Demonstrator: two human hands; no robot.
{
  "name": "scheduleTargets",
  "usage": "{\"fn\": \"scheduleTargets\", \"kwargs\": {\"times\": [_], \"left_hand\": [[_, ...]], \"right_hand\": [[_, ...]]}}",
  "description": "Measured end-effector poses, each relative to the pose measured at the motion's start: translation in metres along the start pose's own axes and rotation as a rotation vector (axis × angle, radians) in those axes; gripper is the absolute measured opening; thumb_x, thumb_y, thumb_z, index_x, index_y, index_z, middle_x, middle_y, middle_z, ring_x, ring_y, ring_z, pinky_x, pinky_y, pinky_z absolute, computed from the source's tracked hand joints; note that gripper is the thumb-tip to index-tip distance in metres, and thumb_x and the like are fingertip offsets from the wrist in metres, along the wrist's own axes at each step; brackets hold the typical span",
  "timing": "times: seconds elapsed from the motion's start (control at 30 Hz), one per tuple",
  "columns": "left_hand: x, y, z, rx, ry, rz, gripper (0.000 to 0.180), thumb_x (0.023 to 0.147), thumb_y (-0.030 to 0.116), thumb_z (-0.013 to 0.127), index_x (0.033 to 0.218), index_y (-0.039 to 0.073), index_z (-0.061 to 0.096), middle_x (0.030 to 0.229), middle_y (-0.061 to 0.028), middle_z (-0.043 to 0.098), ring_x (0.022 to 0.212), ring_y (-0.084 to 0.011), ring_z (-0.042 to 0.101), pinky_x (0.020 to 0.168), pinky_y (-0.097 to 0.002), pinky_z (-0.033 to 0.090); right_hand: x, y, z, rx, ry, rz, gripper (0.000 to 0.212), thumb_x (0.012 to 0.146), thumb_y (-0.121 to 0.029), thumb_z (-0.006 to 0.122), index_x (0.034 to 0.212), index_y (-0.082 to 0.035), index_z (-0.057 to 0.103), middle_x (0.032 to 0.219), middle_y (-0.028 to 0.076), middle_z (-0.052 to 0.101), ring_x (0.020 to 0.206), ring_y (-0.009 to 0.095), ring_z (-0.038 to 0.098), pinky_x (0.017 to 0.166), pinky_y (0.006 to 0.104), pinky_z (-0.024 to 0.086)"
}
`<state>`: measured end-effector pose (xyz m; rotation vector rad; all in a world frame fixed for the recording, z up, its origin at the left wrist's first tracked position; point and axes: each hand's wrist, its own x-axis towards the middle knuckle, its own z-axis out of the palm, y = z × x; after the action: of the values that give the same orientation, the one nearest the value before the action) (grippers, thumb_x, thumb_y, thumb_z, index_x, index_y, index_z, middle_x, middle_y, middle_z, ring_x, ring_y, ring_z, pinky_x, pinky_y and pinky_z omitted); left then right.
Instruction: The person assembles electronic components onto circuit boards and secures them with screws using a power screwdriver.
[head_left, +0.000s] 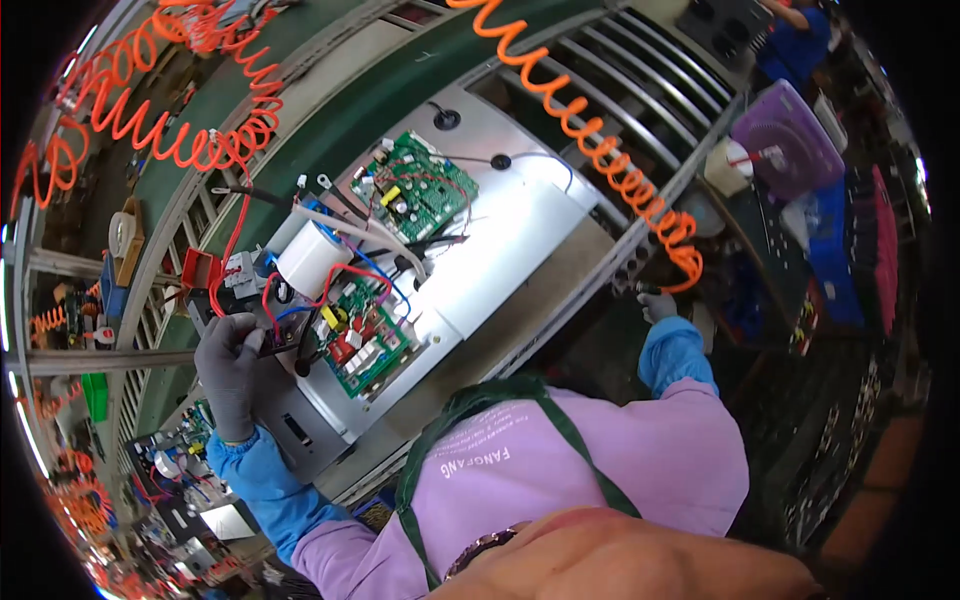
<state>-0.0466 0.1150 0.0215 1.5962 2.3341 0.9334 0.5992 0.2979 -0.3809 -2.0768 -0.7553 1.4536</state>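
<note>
My left hand (228, 372), in a grey glove, is at the left end of a metal chassis (500, 255). Its fingers are curled at a dark part beside the wires, and what they pinch is partly hidden. On the chassis sit a green circuit board (425, 190), a second board (362, 345) with red and yellow components, and a white cylinder (312, 258) among red, blue and black wires. Off to the right, beyond the conveyor edge, my right hand (657, 306), also gloved, closes around something dark at the end of an orange coiled hose (600, 150).
A roller conveyor (640, 85) runs under and past the chassis. More orange coiled hoses (200, 145) hang at the upper left. At the right are a purple basket (790, 135), a white cup (728, 165) and a blue bin (835, 250). Another person (797, 40) is at the far right.
</note>
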Motion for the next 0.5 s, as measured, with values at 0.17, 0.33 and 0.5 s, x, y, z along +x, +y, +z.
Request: {"fn": "scheduleTargets", "kwargs": {"times": [0.17, 0.33, 0.5], "left_hand": [[-0.001, 0.005, 0.000, 0.068, -0.016, -0.045, 0.014, 0.075, -0.002, 0.067, 0.089, 0.000, 0.065, 0.080, -0.0058, 0.058, 0.067, -0.0118, 0.055, 0.061, -0.0248, 0.045], [-0.006, 0.007, 0.002, 0.049, 0.004, -0.056, 0.016, 0.075, -0.002, 0.067, 0.090, 0.000, 0.065, 0.081, -0.0063, 0.059, 0.068, -0.0125, 0.057, 0.062, -0.0249, 0.046], [-0.009, -0.003, -0.003, 0.123, 0.011, 0.035, 0.018, 0.074, 0.002, 0.066, 0.093, 0.001, 0.065, 0.085, -0.0113, 0.061, 0.076, -0.0243, 0.063, 0.070, -0.0320, 0.050]], "right_hand": [[0.041, 0.030, 0.003, -0.228, 0.156, -0.501, 0.033, 0.070, -0.013, 0.075, 0.101, -0.007, 0.065, 0.081, 0.003, 0.064, 0.069, 0.013, 0.060, 0.059, 0.0285, 0.047], [-0.013, -0.035, 0.016, -0.568, 0.071, -0.407, 0.020, 0.069, -0.013, 0.076, 0.084, -0.005, 0.066, 0.076, 0.008, 0.065, 0.071, 0.017, 0.062, 0.068, 0.0325, 0.048], [-0.092, -0.085, 0.016, -0.714, -0.010, -0.639, 0.015, 0.070, -0.013, 0.073, 0.079, -0.004, 0.065, 0.071, 0.008, 0.064, 0.063, 0.016, 0.061, 0.064, 0.0300, 0.049]]}}
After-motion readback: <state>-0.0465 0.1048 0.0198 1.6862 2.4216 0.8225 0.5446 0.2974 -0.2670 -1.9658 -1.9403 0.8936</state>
